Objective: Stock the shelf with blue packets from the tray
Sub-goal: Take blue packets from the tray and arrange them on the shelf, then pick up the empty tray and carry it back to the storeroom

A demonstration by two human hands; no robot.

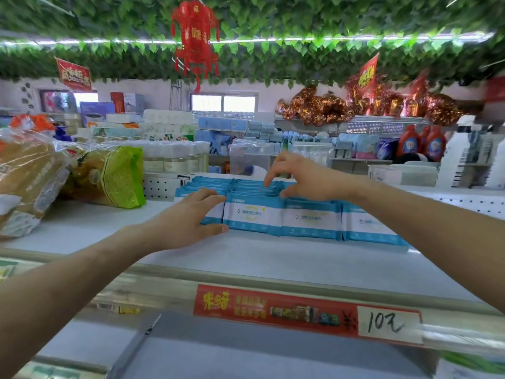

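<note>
We stand in a shop hung with green plastic leaves and a red paper lantern (195,42), before a white metal shelf (246,258) with a red price strip (273,310) on its front edge. The blue-and-white soft plastic packets (252,214) stand on edge in the middle of this shelf, packed face to face in rows. The tray is not in view.

Our left hand (188,217) lies flat, fingers straight, against the left end of the front row. Our right hand (303,179) hovers over the rows with its fingers spread and loosely bent, holding nothing, the thumb near the top edges.

We judge these packets light, limp and rather slippery in their film, likely to slump or fan out when unsupported. They are best taken several together, squeezed flat between both palms at the row's ends.

We count four packet faces across the front. Several ranks stand behind, too tightly pressed to count. There are two hands and one shelf.
</note>
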